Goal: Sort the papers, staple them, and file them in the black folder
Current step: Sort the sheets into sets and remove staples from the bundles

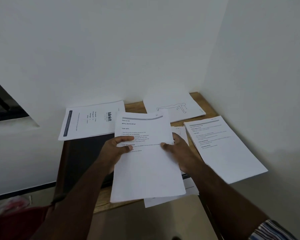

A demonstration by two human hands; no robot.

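Note:
I hold a stack of printed white papers above the small wooden table. My left hand grips its left edge, thumb on the top sheet. My right hand grips the right edge, thumb on top, fingers behind. Beneath the stack lies the black folder, partly hidden by my arms and the sheets. Other paper piles lie around: a "blinkit" pile at the back left, a sheet with a drawn figure at the back right, and a text pile on the right, overhanging the table edge.
White walls close in the table at the back and right. More sheets lie under the held stack near the table's front edge. A dark window frame sits at the far left, and the floor shows below.

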